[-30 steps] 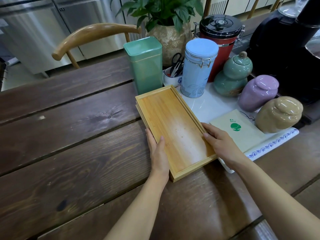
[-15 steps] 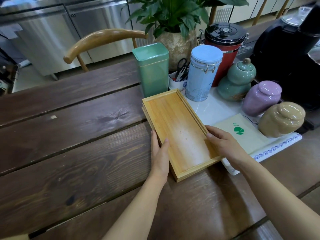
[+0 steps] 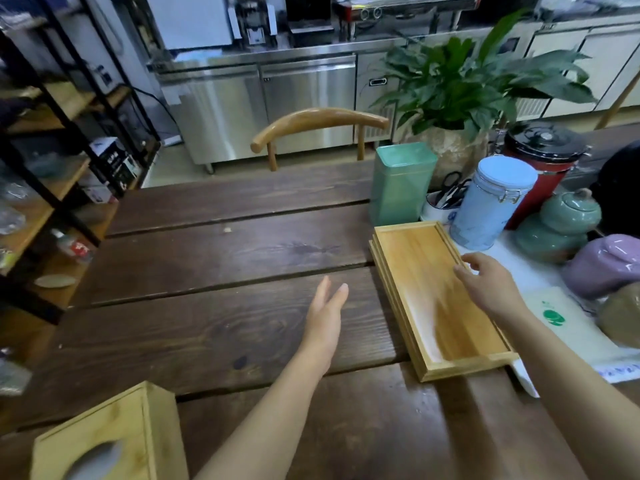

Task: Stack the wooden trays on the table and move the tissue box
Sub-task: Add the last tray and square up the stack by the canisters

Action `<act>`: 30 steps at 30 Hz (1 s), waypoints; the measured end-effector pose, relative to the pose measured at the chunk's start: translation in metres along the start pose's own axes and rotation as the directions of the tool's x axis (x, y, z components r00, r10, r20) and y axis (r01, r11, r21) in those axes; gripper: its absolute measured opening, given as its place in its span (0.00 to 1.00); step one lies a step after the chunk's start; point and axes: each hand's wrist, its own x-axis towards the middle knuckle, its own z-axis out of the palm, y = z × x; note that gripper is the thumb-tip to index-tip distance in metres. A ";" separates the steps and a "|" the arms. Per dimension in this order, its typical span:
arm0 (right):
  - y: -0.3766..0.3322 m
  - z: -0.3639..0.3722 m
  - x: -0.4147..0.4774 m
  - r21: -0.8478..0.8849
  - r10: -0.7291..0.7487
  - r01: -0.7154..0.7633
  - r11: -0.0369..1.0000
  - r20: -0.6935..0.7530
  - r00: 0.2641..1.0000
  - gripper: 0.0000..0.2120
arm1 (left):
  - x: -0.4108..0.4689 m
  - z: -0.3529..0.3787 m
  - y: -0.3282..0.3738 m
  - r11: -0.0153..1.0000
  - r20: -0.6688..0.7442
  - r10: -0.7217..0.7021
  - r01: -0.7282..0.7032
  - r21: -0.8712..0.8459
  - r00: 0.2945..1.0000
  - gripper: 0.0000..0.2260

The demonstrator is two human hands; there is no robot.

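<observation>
Nothing is held by either hand: the left hand [image 3: 325, 315] is stretched flat and open above the dark brown plank table [image 3: 221, 258], well apart from the stack, while the right hand [image 3: 490, 284] is held loosely open, fingers spread, over the right rim of the stacked light wooden rectangular trays [image 3: 433, 292]; whether its fingertips touch the rim cannot be told, since that hand is blurred. The stack is seen lying on the table at its right side, the upper tray empty, and only thin edges of what lies beneath are shown along the left. The pale wooden tissue box with an oval opening [image 3: 107, 441] is cut off by the lower left corner of the view, near the left forearm and well apart from the trays; a white tissue is dimly made out in its opening. Behind the trays a square green tin [image 3: 400, 183] and a light blue clip-lid canister [image 3: 491, 202] are stood, with a small white cup holding scissors [image 3: 445, 206] between them. Further right, a green gourd-shaped ceramic jar [image 3: 561, 223] and a purple ceramic jar [image 3: 606, 265] are partly cut off.
</observation>
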 end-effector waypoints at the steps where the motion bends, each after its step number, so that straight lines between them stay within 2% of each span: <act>1: 0.003 0.000 0.006 0.012 0.033 -0.033 0.999 0.014 0.999 0.21 | 0.003 0.004 -0.001 1.000 0.019 -0.005 0.005 0.009 1.000 0.26; 7: 0.018 0.002 0.032 0.111 0.196 -0.212 0.971 0.140 0.970 0.26 | 0.028 0.050 -0.008 0.991 0.149 -0.122 0.113 0.070 0.981 0.28; 10: 0.023 0.008 0.044 0.106 0.213 -0.236 0.966 0.191 0.958 0.27 | 0.048 0.074 -0.013 0.985 0.192 -0.164 0.151 0.079 0.968 0.30; 12: 0.024 0.011 0.055 0.106 0.200 -0.223 0.969 0.195 0.960 0.26 | 0.063 0.086 -0.014 0.992 0.207 -0.119 0.107 0.069 0.971 0.27; 15: 0.024 0.016 0.074 0.135 0.137 -0.162 0.977 0.178 0.975 0.18 | 0.085 0.097 -0.009 0.999 0.167 -0.032 0.028 0.028 0.986 0.23; 21: 0.017 0.021 0.103 0.303 0.123 -0.181 0.936 0.199 0.972 0.18 | 0.127 0.107 -0.009 0.997 0.093 -0.013 0.020 -0.081 0.996 0.36; 25: 0.016 0.024 0.114 0.378 0.125 -0.204 0.903 0.224 0.966 0.20 | 0.130 0.114 -0.010 0.992 0.078 -0.014 0.023 -0.125 0.997 0.31; 30: 0.016 0.029 0.116 0.424 0.102 -0.189 0.886 0.219 0.970 0.15 | 0.132 0.116 -0.016 0.995 0.064 0.018 -0.012 -0.101 0.998 0.28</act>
